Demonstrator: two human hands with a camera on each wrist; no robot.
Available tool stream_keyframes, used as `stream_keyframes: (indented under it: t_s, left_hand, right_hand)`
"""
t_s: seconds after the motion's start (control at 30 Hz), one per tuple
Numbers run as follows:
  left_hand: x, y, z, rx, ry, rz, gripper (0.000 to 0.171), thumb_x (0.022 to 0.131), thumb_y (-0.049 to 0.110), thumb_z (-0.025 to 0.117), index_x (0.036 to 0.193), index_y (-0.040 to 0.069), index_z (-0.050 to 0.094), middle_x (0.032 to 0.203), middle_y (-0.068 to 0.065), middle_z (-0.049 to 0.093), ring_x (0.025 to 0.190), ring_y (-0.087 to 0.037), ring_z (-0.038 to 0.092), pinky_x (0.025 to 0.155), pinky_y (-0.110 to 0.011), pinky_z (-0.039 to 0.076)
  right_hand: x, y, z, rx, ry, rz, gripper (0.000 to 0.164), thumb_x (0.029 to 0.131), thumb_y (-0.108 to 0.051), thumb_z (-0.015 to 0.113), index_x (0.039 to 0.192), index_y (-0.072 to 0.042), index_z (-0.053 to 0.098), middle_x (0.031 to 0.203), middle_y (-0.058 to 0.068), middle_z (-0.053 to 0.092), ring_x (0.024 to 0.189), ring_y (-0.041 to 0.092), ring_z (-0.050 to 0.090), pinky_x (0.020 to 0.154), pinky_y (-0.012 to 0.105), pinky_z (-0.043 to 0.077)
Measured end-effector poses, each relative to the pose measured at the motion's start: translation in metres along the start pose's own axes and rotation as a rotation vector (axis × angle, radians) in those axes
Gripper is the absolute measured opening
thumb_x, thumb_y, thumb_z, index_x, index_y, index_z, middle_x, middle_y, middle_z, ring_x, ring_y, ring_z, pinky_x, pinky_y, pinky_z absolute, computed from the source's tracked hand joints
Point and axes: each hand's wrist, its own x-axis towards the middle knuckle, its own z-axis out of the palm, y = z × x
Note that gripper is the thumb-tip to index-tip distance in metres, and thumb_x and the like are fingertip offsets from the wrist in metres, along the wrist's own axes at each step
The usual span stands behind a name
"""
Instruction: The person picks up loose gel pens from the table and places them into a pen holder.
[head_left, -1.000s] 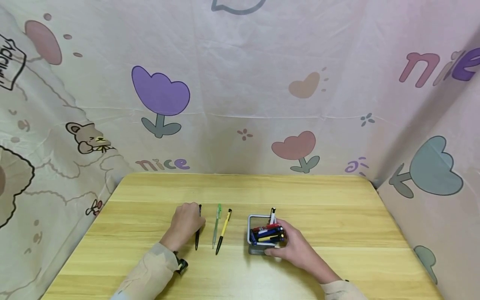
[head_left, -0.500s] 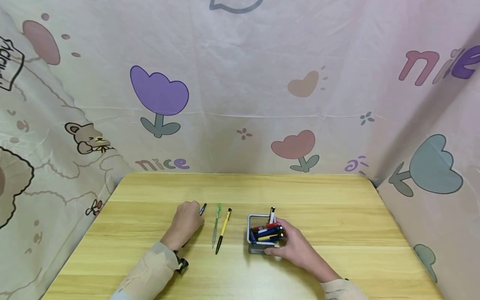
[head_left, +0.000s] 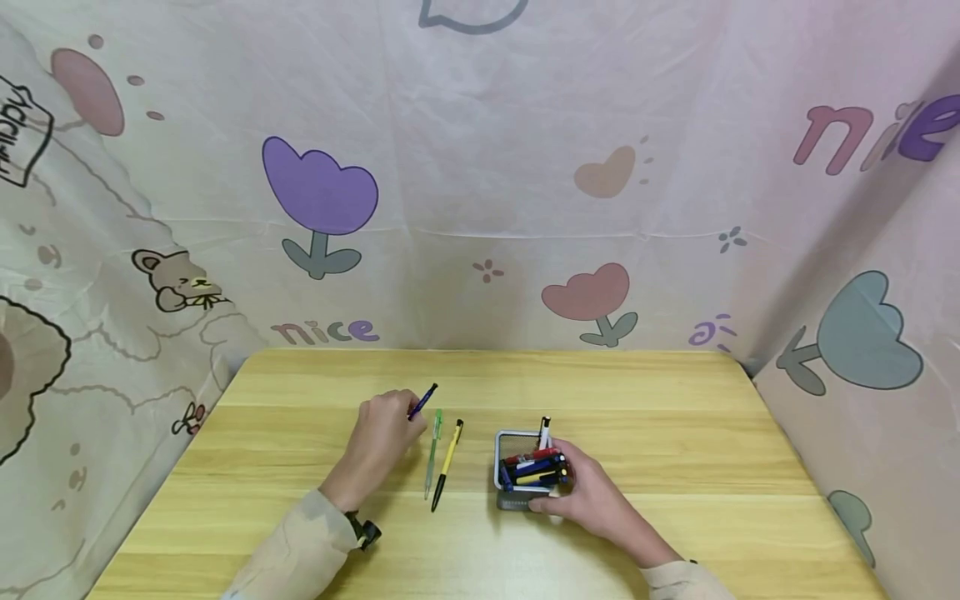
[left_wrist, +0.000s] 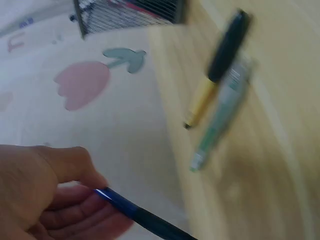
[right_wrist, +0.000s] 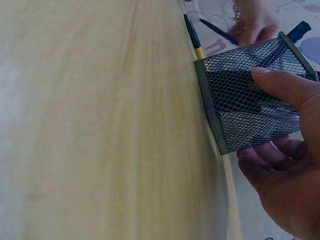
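Observation:
A dark blue pen (head_left: 423,402) is pinched between the thumb and fingers of my left hand (head_left: 382,437), lifted off the table and tilted. The left wrist view shows the blue pen (left_wrist: 145,216) close up, its far end cut off by the frame. My right hand (head_left: 591,492) grips the side of a black mesh pen holder (head_left: 517,502); in the right wrist view its thumb lies across the mesh (right_wrist: 230,132). Inside the holder are several pens (head_left: 534,467), among them red, blue, yellow and white ones. Between the hands lie a green clear pen (head_left: 433,454) and a yellow-and-black pen (head_left: 447,462).
The wooden table (head_left: 645,400) has its back edge against a printed cloth backdrop (head_left: 465,167), which also hangs at both sides. A dark wrist-worn device (head_left: 365,532) sits on the left wrist.
My left hand has picked the dark pen up from the table, turned it, and moved slightly forward and right with it. The right hand and the pen holder have stayed in place.

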Motion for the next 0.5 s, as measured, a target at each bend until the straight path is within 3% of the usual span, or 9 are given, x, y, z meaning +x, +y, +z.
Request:
stream_keyframes:
  t_s: [0.23, 0.5]
  left_hand:
    - [-0.001, 0.029, -0.014, -0.096, 0.198, 0.209, 0.01, 0.078, -0.004, 0.078, 0.087, 0.0, 0.077, 0.077, -0.008, 0.075, 0.063, -0.011, 0.069, 0.055, -0.013, 0.054]
    - [-0.004, 0.054, -0.026, -0.329, 0.259, 0.297, 0.015, 0.076, -0.004, 0.081, 0.087, 0.004, 0.075, 0.079, -0.004, 0.075, 0.067, -0.01, 0.073, 0.064, -0.014, 0.057]
  right_hand:
    - [0.0, 0.0, 0.0, 0.021, -0.015, -0.002, 0.092, 0.07, -0.028, 0.095, 0.149, -0.009, 0.05, 0.133, 0.008, 0.067, 0.123, 0.027, 0.064, 0.105, 0.034, 0.052]
    - [-0.001, 0.0, 0.0, 0.006, -0.01, 0.0, 0.093, 0.07, -0.028, 0.095, 0.148, -0.008, 0.05, 0.131, 0.009, 0.068, 0.119, 0.024, 0.066, 0.102, 0.031, 0.053]
